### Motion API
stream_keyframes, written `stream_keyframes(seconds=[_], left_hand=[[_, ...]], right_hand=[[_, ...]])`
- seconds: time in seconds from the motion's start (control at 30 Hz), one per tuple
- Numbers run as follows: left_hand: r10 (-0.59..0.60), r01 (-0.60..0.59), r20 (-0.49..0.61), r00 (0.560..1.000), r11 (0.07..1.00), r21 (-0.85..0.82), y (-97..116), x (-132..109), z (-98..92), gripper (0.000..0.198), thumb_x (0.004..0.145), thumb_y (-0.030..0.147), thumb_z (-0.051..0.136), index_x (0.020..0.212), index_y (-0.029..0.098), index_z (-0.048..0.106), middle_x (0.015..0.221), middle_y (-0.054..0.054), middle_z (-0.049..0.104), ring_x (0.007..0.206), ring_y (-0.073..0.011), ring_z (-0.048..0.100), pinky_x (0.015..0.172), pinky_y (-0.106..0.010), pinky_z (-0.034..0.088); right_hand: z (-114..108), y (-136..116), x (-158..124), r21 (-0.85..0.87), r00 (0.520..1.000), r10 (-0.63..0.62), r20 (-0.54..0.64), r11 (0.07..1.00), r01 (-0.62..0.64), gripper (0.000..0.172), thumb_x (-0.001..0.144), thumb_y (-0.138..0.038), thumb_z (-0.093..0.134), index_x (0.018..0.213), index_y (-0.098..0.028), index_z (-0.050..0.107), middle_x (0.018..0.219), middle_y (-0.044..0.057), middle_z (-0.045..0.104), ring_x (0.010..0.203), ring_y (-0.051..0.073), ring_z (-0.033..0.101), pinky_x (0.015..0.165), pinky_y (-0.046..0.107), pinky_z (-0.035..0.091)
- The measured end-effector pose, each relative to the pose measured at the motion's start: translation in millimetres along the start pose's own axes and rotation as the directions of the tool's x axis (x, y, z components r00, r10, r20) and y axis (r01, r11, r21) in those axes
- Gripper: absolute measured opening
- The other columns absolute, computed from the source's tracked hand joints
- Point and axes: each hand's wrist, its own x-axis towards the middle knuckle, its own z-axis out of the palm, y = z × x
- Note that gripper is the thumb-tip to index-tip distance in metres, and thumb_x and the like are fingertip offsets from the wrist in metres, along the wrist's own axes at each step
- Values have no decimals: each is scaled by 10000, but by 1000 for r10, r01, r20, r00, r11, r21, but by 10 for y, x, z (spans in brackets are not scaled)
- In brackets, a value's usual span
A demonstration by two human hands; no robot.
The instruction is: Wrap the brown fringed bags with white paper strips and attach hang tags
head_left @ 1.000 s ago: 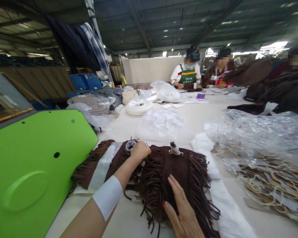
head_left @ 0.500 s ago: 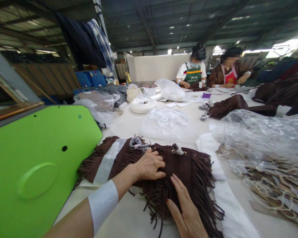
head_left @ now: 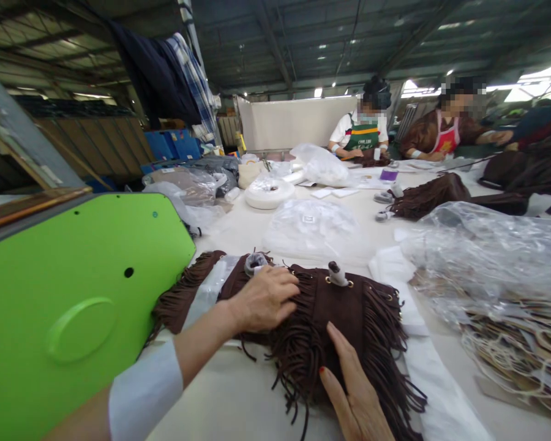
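Note:
A dark brown fringed bag (head_left: pixel 340 309) lies on the white table, with gold eyelets and a wrapped knot (head_left: pixel 337 274) at its top. My left hand (head_left: pixel 264 297) rests over its left fringe, fingers bent and slightly apart; nothing shows in its grasp. On the lower front of the bag, my right hand (head_left: pixel 356 392) lies with thumb and fingers spread. Another brown fringed piece (head_left: pixel 188 294), banded by a pale translucent strip (head_left: pixel 210 293), sits to the left. A grey wrapped ring (head_left: pixel 256 263) is just beyond my left hand.
A bright green panel (head_left: pixel 82 294) stands at the left. Clear plastic (head_left: pixel 482 245) and a pile of corded tags (head_left: pixel 523 349) lie at the right. A white roll (head_left: pixel 269 192) and plastic bags are farther back. Two people (head_left: pixel 360 131) work across the table.
My left hand has lifted slightly from the fringe and shifted toward the wrapped ring, now covering part of it. The view has turned a little. The far right person has stretched out an arm.

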Motion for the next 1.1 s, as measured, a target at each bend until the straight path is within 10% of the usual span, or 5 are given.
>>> stream_keyframes(seconds=[0.2, 0.53, 0.63, 0.8, 1.1], left_hand=[[194, -180, 66, 979, 968, -176, 442, 100, 332, 399, 787, 584, 562, 799, 185, 578, 889, -20, 607, 836, -182, 520, 710, -330, 301], [20, -12, 290, 957, 999, -30, -142, -222, -134, 443, 752, 533, 632, 506, 170, 566, 634, -8, 557, 683, -167, 498, 673, -334, 290], [-109, 111, 158, 981, 994, -4, -83, -229, -193, 251, 804, 398, 600, 719, 165, 635, 864, -57, 615, 819, -211, 540, 743, -357, 333], [188, -156, 66, 980, 930, -332, 405, -3, 53, 452, 761, 358, 658, 1155, 199, 504, 1170, -56, 577, 1062, -219, 508, 865, -342, 339], [229, -137, 260, 938, 935, -329, 248, -228, 154, 320, 639, 441, 775, 641, 192, 575, 698, 46, 601, 786, -156, 524, 712, -322, 271]], right_hand=[[32, -34, -26, 62, 992, 125, -26, 991, -123, 562, 942, -299, 367, 1447, -242, 127, 1496, 47, 245, 1351, 197, 256, 1079, 374, 332], [-75, -72, 16, 33, 999, 44, 31, 998, -45, 595, 932, -247, 370, 1455, -250, 87, 1490, 57, 258, 1346, 201, 268, 1074, 383, 346], [-65, -80, 21, 35, 999, 38, 24, 999, -39, 581, 936, -258, 364, 1452, -263, 98, 1487, 49, 266, 1344, 194, 274, 1071, 378, 348], [-13, -2, -11, 56, 995, 91, 33, 994, -93, 572, 939, -287, 364, 1448, -245, 108, 1495, 63, 242, 1350, 202, 258, 1073, 391, 334], [-40, -62, 6, 63, 993, 105, 47, 992, -108, 552, 938, -273, 352, 1443, -235, 133, 1476, 76, 284, 1333, 201, 302, 1080, 391, 327]])
